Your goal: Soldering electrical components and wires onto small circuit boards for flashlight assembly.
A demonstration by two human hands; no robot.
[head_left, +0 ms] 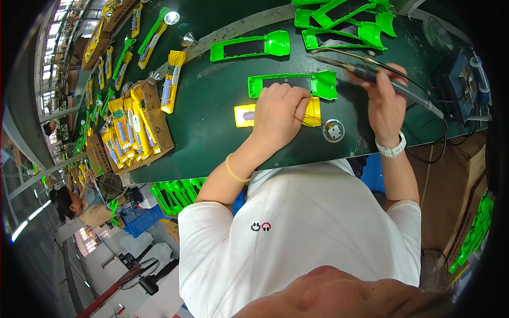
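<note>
Worktop (207, 132), smooth and dark green, stretches left of the left grip (280, 111) to a brown cardboard box (161, 126), its front edge running just nearer the body; the left grip curls over a yellow plastic casing half (313, 110), whether pinching cannot be told; a trough-shaped green casing half (325, 85) lies just beyond it, a round silvery lamp head (334, 131) to its right; the right grip (386, 103), farther right, pinches a slim-handled soldering iron (414, 96).
</note>
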